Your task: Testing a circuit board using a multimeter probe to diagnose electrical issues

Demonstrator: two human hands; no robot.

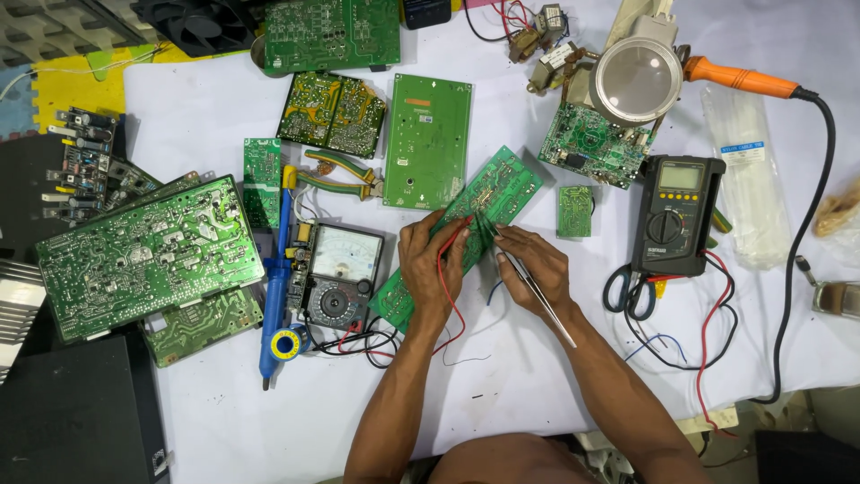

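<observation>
While both hands work mid-table, the left hand point(433, 260) pins one long green circuit board point(466, 229) with fingers curled on a red probe lead point(445, 269); the right hand point(536, 267) pinches one pair of tweezers point(537, 291). Two meters: analog multimeter point(342, 273) at nine o'clock, digital multimeter point(676, 215) at three. One magnifier point(638, 79) at one o'clock.

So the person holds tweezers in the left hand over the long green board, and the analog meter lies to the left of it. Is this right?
Not quite: the head view shows the tweezers in the right hand, not the left hand. The rest holds: the tips are over the long green board, and the analog meter lies to the left of it.
</observation>
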